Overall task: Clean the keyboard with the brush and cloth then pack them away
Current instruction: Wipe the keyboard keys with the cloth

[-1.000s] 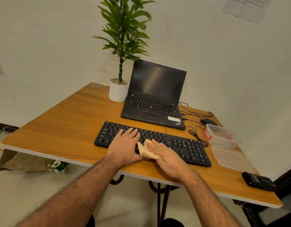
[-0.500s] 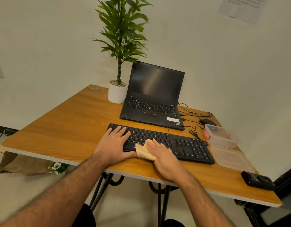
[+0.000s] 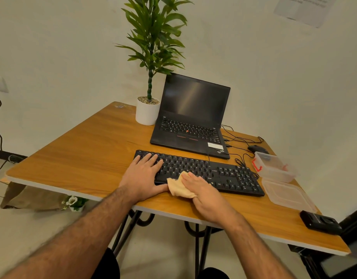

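At the right edge of the desk stands a clear box with red latches, its contents too blurred to tell; its lid lies just nearer; the black keyboard lies flat mid-desk; the left hand rests flat-fingered on its left end; the right hand presses a crumpled beige cloth onto the near edge, grip unclear.

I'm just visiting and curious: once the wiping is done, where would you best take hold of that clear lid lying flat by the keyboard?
Probably the clear lid's near edge, coming from the table's front edge. It lies flat, so fingers need to get under the rim; the open container sits just behind it.
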Motion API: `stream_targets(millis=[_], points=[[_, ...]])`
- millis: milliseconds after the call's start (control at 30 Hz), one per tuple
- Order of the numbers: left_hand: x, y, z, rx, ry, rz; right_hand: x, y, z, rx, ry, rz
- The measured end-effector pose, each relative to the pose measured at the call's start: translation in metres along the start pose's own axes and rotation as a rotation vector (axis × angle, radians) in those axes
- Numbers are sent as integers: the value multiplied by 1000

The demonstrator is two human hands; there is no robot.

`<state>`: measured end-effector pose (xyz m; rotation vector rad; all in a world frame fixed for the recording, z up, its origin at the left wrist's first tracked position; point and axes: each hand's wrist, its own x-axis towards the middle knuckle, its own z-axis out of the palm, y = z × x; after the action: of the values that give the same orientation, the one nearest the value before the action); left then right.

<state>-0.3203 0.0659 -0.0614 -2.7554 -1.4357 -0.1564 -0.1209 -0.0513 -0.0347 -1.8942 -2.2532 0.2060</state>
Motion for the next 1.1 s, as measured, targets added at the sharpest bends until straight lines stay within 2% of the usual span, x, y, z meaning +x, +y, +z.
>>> stream_targets(millis=[167, 367, 633, 733, 800, 867, 933, 1000, 1067, 1100], points=[[0, -1, -1, -20, 6, -7, 18, 1, -12, -97, -6, 91], [0, 1, 2, -12, 21, 4, 9, -6, -2, -118, -71, -5], [0, 0, 3, -6, 8, -4, 21, -15, -5, -117, -41, 59], [0, 0, 1, -9, 5, -4, 11, -10, -11, -60, -101, 11], [0, 0, 0, -9, -6, -9, 7, 0, -27, 68, -166, 65], [0, 0, -1, -25, -15, -16, 12, 11, -47, 186, -89, 143], [-1, 1, -1, -42, -16, -17, 26, 24, -63, 184, 143, 242], [-2, 0, 0, -48, -13, -15, 43, 34, -69, 158, 344, 430], [-2, 1, -1, -48, -11, -14, 59, 36, -62, 199, 397, 597], [-2, 1, -1, -48, -8, -14, 66, 35, -56, 212, 352, 620]])
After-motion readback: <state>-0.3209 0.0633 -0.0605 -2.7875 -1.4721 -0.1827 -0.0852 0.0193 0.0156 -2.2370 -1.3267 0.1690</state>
